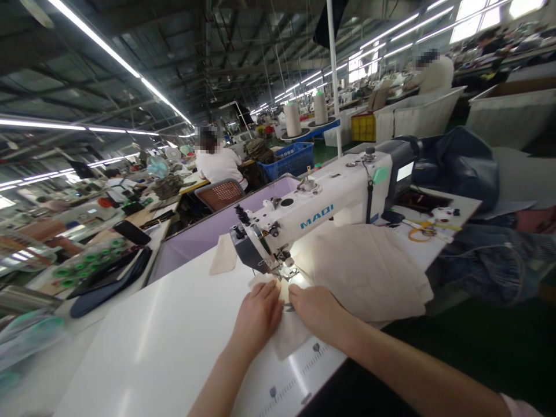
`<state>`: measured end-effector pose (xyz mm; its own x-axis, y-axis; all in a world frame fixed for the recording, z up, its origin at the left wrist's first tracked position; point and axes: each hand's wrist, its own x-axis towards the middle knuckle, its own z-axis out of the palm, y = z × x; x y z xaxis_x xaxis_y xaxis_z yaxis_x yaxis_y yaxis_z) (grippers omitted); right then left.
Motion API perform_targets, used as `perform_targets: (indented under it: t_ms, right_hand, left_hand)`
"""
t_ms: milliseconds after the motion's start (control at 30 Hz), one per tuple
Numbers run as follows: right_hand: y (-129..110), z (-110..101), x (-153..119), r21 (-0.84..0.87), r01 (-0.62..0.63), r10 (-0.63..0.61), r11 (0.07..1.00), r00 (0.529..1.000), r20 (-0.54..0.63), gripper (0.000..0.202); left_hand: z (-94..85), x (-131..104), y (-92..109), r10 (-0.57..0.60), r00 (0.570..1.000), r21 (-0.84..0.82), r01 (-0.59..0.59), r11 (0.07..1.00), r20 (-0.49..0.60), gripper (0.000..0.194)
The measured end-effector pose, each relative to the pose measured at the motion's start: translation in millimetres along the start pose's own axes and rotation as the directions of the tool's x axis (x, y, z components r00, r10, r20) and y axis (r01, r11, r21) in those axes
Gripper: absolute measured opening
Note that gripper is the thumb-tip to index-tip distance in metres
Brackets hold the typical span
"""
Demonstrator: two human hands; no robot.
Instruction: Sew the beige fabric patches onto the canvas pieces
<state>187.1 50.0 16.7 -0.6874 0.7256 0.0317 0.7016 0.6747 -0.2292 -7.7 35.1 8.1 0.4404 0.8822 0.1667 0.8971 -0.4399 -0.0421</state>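
A white sewing machine [343, 197] stands on a white sewing table, its lamp lighting the needle area. Just in front of the presser foot, my left hand [260, 307] presses beige fabric [293, 333] with its fingers bent and close together. Opposite it, my right hand [315, 310] pinches the same fabric near the needle. The fabric hangs toward me between my wrists. A larger spread of beige cloth [373, 272] lies under the machine arm and to its right; whether it joins the held piece is hidden. My fingertips partly cover the fabric's edge.
A small beige cloth piece [223, 255] lies left of the machine head. Yellow-handled scissors [423, 231] rest at the table's right end. Thread cones [292, 119] stand behind. A blue basket [289, 162] and a seated co-worker [219, 165] are beyond; denim [499, 260] is piled at right.
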Motion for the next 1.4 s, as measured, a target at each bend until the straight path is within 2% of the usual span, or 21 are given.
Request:
perform_targets:
  t_ms: [133, 267, 367, 467, 567, 700, 800, 933, 1033, 1133, 1233, 1367, 1400]
  right_hand:
    - [2, -2, 6, 0.002, 0.010, -0.010, 1.000, 1.000, -0.013, 0.022]
    - [0, 1, 4, 0.004, 0.007, -0.007, 1.000, 1.000, -0.024, 0.025]
    - [-1, 3, 1, 0.003, 0.002, -0.002, 1.000, 1.000, -0.024, 0.025]
    - [-1, 5, -2, 0.010, -0.003, 0.003, 1.000, 1.000, -0.021, 0.024]
    - [-2, 9, -7, 0.011, -0.006, 0.006, 1.000, 0.999, -0.031, 0.025]
    - [-6, 18, -23, 0.038, 0.004, -0.001, 0.999, 0.997, -0.078, 0.027]
    - [-9, 27, -40, 0.087, 0.004, 0.001, 0.996, 0.998, -0.068, 0.025]
    - [-7, 38, -59, 0.130, 0.052, -0.040, 0.990, 0.995, -0.089, 0.033]
    - [-4, 41, -63, 0.157, 0.088, -0.073, 0.984, 0.992, -0.100, 0.043]
    - [0, 39, -64, 0.195, 0.096, -0.081, 0.976, 0.993, -0.083, 0.044]
    - [6, 35, -67, 0.232, 0.094, -0.063, 0.968, 0.988, -0.139, 0.043]
    - [26, 30, -76, 0.207, 0.040, 0.020, 0.978, 0.960, -0.281, 0.048]
    - [33, 30, -79, 0.183, 0.014, 0.044, 0.983, 0.950, -0.310, 0.045]
  left_hand:
    - [-1.0, 7, -8, -0.017, 1.000, -0.016, 0.017, 1.000, 0.006, 0.030]
    - [4.6, 3, -6, -0.062, 0.998, -0.037, 0.062, 0.997, 0.016, 0.030]
    - [15.0, -6, 0, -0.099, 0.995, 0.000, 0.099, 0.995, 0.018, 0.043]
    - [26.4, -15, 4, -0.075, 0.997, 0.045, 0.074, 0.996, 0.012, 0.057]
    - [34.8, -20, 5, -0.044, 0.999, 0.062, 0.043, 0.997, 0.006, 0.063]
    - [39.2, -26, 4, -0.065, 0.998, 0.062, 0.066, 0.996, -0.021, 0.064]
    - [30.8, -37, 7, -0.079, 0.996, 0.078, 0.082, 0.994, -0.033, 0.063]
    - [-1.6, -55, 31, -0.124, 0.992, 0.095, 0.125, 0.988, -0.018, 0.059]
    - [-22.0, -64, 60, -0.171, 0.967, 0.010, 0.172, 0.985, 0.187, 0.046]
    - [-20.4, -65, 70, -0.239, 0.921, 0.015, 0.246, 0.969, 0.307, 0.044]
    - [-6.8, -55, 45, -0.349, 0.899, 0.092, 0.337, 0.937, 0.263, 0.042]
    - [3.2, -33, -12, -0.469, 0.882, 0.160, 0.456, 0.876, 0.054, 0.056]
    - [4.7, -29, -21, -0.477, 0.878, 0.160, 0.466, 0.870, 0.039, 0.058]
